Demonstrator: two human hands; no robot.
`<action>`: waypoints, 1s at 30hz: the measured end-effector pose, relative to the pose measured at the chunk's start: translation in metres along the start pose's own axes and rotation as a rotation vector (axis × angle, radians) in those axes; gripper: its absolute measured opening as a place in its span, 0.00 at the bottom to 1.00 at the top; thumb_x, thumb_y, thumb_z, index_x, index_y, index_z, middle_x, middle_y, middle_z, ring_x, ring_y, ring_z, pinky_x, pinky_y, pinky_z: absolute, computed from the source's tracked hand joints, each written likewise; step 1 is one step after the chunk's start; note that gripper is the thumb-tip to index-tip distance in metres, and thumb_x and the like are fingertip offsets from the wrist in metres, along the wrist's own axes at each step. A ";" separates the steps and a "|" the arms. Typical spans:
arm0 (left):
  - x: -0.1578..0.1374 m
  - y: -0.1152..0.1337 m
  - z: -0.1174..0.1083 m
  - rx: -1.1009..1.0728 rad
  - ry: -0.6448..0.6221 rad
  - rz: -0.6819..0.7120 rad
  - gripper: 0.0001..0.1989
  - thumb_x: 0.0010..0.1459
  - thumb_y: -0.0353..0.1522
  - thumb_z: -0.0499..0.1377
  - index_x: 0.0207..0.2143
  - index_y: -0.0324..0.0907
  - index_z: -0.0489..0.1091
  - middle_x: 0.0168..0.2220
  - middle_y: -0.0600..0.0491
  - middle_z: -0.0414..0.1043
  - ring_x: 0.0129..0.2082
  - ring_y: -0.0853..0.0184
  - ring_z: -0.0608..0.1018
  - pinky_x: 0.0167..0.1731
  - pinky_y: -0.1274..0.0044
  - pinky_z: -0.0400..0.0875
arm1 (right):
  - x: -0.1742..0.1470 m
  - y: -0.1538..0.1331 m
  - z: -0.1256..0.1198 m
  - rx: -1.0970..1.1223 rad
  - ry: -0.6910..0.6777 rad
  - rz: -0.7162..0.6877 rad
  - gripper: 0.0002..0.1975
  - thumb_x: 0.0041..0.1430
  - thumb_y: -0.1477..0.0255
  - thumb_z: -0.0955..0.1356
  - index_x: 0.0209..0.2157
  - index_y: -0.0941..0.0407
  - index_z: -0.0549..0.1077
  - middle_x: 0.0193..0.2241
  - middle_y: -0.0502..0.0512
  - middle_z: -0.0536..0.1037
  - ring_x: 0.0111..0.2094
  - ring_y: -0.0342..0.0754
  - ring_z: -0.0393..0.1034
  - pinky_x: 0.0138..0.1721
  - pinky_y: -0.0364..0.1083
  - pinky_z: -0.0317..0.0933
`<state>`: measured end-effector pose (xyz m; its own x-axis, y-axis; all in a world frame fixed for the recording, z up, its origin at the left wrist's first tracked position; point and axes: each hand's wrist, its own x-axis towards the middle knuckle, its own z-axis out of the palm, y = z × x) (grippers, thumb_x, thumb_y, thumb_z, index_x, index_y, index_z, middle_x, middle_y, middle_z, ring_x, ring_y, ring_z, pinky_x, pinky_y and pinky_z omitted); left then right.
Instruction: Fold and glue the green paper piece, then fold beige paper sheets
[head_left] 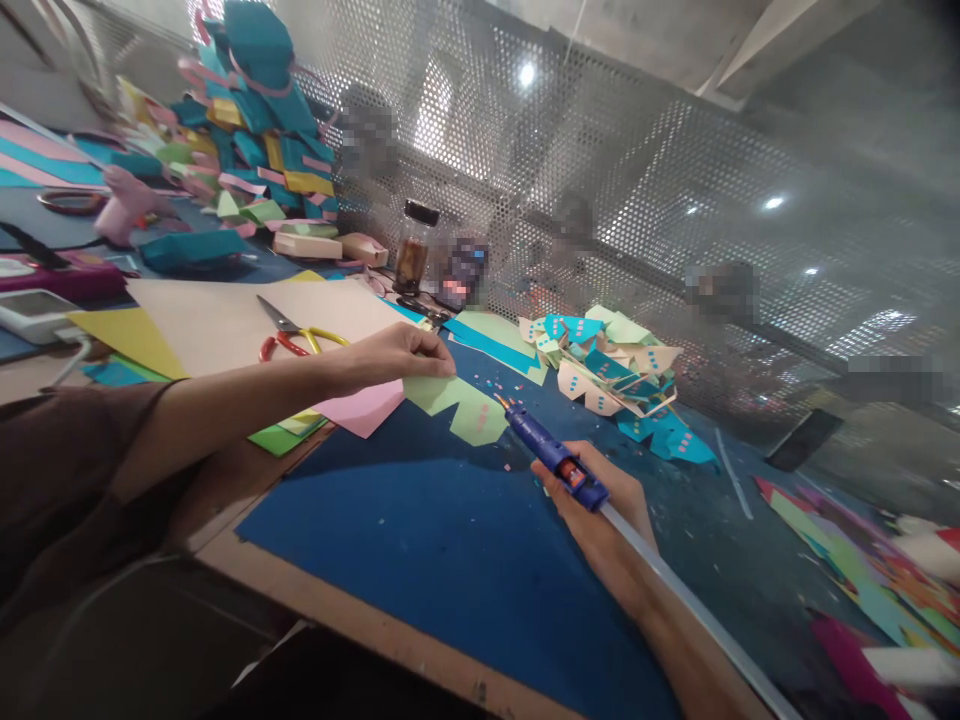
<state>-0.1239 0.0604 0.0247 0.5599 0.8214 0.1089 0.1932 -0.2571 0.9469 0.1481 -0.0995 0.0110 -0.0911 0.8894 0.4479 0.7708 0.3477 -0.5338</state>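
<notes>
though by paper point(469, 400) edge, open tabletop point(439, 545)

No txt, nos., brands or signs legible. Phone point(465, 272) nr the jar point(412, 255): lit screen, too blurred to read. Glue gun point(541, 440): can't make out any lettering.

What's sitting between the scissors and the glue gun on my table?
In the head view, your left hand, holding the light green paper cutout, lies between the scissors and the glue gun.
</notes>
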 end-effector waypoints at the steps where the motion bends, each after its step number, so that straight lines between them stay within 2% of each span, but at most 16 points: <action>1: -0.001 -0.001 0.003 -0.014 -0.009 -0.006 0.11 0.52 0.40 0.67 0.31 0.40 0.77 0.26 0.53 0.73 0.27 0.69 0.73 0.26 0.78 0.64 | 0.000 0.000 0.002 0.028 0.021 0.094 0.11 0.62 0.61 0.69 0.35 0.55 0.75 0.23 0.48 0.74 0.24 0.44 0.68 0.27 0.42 0.60; 4: -0.005 -0.001 0.015 -0.055 -0.025 -0.013 0.12 0.53 0.40 0.66 0.32 0.40 0.77 0.27 0.53 0.74 0.27 0.69 0.73 0.27 0.78 0.64 | 0.001 0.000 0.007 0.116 0.052 0.299 0.17 0.60 0.55 0.69 0.35 0.55 0.76 0.18 0.46 0.70 0.20 0.44 0.65 0.22 0.42 0.58; 6: -0.008 0.000 0.022 -0.078 -0.040 -0.008 0.13 0.53 0.41 0.67 0.33 0.40 0.77 0.29 0.53 0.75 0.28 0.69 0.74 0.28 0.78 0.65 | 0.002 0.001 0.010 0.168 0.075 0.346 0.18 0.59 0.54 0.69 0.39 0.55 0.77 0.20 0.47 0.72 0.21 0.44 0.66 0.23 0.42 0.60; 11: -0.014 0.002 0.032 -0.112 -0.054 -0.010 0.13 0.53 0.42 0.67 0.34 0.41 0.76 0.30 0.54 0.75 0.29 0.69 0.75 0.30 0.78 0.66 | 0.006 0.004 0.012 0.250 0.083 0.374 0.22 0.56 0.52 0.71 0.44 0.54 0.78 0.30 0.52 0.79 0.24 0.44 0.67 0.29 0.44 0.64; 17: -0.019 0.006 0.037 -0.086 -0.076 -0.028 0.14 0.55 0.44 0.65 0.35 0.42 0.76 0.33 0.52 0.77 0.31 0.67 0.76 0.32 0.77 0.68 | 0.007 0.006 0.016 0.334 0.036 0.386 0.22 0.56 0.53 0.70 0.43 0.55 0.78 0.28 0.52 0.78 0.23 0.45 0.67 0.27 0.45 0.63; 22: -0.022 0.013 0.042 -0.019 -0.058 -0.062 0.15 0.54 0.44 0.64 0.35 0.42 0.76 0.33 0.52 0.77 0.32 0.66 0.75 0.32 0.77 0.67 | 0.007 0.009 0.019 0.315 0.050 0.387 0.21 0.57 0.54 0.70 0.41 0.56 0.78 0.26 0.51 0.76 0.23 0.44 0.67 0.28 0.45 0.64; 30: -0.022 0.013 0.040 0.070 -0.074 -0.010 0.14 0.55 0.44 0.63 0.35 0.42 0.77 0.35 0.51 0.78 0.35 0.65 0.75 0.34 0.76 0.66 | 0.007 0.006 0.015 0.278 0.059 0.411 0.21 0.57 0.54 0.69 0.39 0.57 0.78 0.24 0.52 0.76 0.22 0.46 0.68 0.29 0.46 0.65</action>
<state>-0.1012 0.0186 0.0223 0.6152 0.7849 0.0742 0.2534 -0.2860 0.9241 0.1425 -0.0867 0.0010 0.2275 0.9539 0.1958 0.5376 0.0446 -0.8420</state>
